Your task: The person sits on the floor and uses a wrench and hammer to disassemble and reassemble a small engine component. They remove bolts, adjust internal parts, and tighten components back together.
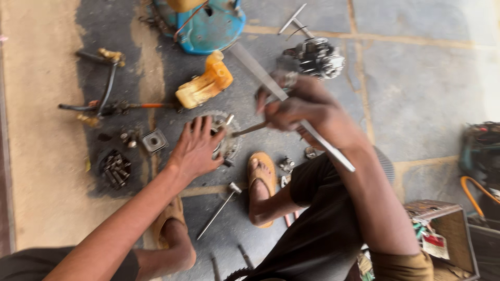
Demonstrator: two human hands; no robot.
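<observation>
**A:** Start at the left hand [195, 148]. How is it set?

**B:** Fingers spread, palm down, pressing flat on the toothed clutch wheel [225, 136] on the oily floor [364, 104]. It steadies the wheel and grips nothing.

**A:** And the right hand [304, 112]?

**B:** Closed in a fist just right of the wheel, gripping a thin rod tool [249, 129]. A long flat metal bar [284, 96] runs through the same grasp; blur hides how the fingers sit on it.

**A:** Which way does the rod lie?

**B:** Its long axis runs from the fist leftward and slightly down, tip at the wheel's centre beside the left fingertips. The left hand is nearer the wheel.

**A:** Around the wheel?

**B:** A yellow plastic cover [204, 83] above-left, a sandalled foot [260, 177] below-right, a socket wrench [219, 208] below.
</observation>
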